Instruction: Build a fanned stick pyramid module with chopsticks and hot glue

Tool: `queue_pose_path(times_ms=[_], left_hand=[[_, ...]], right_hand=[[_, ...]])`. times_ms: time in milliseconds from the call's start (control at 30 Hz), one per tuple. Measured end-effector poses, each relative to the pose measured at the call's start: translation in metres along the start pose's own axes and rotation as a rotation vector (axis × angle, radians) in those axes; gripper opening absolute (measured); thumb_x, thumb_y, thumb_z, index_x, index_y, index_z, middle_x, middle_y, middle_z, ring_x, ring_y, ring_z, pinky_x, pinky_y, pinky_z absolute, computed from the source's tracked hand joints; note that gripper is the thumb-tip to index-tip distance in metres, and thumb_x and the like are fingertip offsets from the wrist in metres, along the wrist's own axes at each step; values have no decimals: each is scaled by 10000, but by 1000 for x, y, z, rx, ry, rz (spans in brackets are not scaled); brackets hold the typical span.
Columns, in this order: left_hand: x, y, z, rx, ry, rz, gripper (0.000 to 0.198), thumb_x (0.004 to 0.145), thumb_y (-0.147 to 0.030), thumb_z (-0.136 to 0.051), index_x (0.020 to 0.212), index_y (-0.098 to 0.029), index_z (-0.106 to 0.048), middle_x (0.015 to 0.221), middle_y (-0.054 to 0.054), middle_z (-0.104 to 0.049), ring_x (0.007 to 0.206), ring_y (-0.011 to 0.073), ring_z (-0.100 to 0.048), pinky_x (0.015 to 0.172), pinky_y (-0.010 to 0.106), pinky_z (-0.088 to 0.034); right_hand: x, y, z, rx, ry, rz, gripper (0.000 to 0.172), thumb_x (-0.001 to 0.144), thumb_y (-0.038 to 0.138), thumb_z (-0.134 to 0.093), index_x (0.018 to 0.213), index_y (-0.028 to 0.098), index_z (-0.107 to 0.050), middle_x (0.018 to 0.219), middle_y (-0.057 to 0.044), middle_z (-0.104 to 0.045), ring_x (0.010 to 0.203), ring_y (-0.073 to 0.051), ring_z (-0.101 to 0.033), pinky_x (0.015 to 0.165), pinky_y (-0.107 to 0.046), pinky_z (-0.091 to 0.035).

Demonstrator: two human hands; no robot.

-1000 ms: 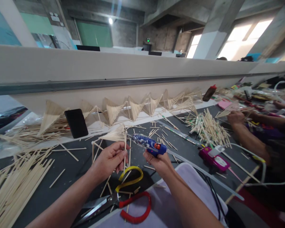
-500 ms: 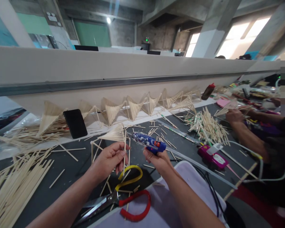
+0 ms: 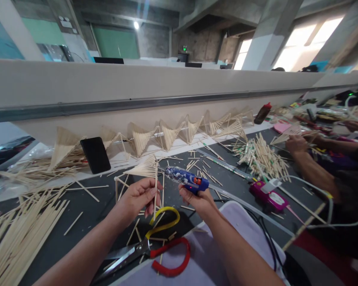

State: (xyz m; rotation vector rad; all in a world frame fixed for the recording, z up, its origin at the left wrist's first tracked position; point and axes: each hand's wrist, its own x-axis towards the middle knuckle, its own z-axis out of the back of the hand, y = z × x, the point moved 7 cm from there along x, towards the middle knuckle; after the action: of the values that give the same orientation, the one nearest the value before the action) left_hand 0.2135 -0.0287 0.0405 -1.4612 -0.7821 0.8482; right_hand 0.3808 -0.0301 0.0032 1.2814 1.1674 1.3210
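Plainly, the print on the green-and-clear wrapped bundle [image 3: 262,157], toward the bench's [image 3: 91,210] right edge, is too small to read, as is the white label on the magenta power strip [image 3: 268,195]. The right hand [image 3: 197,200] is wrapped around a blue glue gun [image 3: 183,177], held above the middle of the bench. Its nozzle points left; its long axis tips slightly down toward the right, with a clear glue stick [image 3: 253,210] trailing toward the near right corner. The left hand [image 3: 141,196] pinches an upright stick [image 3: 156,172] of a fan-shaped frame [image 3: 143,167]; whether the nozzle touches it, I cannot tell. Scissors [image 3: 141,248] crowd the near edge between the forearms. Dark surface shows between the left forearm and the phone [image 3: 95,155], crossed by a few loose sticks [image 3: 88,188].
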Motion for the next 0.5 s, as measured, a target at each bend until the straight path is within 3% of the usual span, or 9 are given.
queue_pose_path(times_ms=[267, 500], left_hand=[[0, 2, 5, -76, 4, 20, 181, 844, -352, -502, 878, -175, -524, 592, -17, -577, 376, 49, -457, 355, 140, -325], [-1, -12, 16, -168, -100, -30, 161, 815, -326, -542, 874, -177, -541, 587, -9, -586, 373, 53, -456, 356, 146, -350]], right_hand=[[5, -6, 5, 9, -41, -28, 393, 670, 530, -648, 730, 148, -575, 610, -3, -519, 474, -87, -408, 450, -243, -343], [-6, 2, -1, 37, 57, -5, 394, 673, 530, -646, 714, 140, -603, 619, -27, -556, 486, -101, -446, 443, -242, -369]])
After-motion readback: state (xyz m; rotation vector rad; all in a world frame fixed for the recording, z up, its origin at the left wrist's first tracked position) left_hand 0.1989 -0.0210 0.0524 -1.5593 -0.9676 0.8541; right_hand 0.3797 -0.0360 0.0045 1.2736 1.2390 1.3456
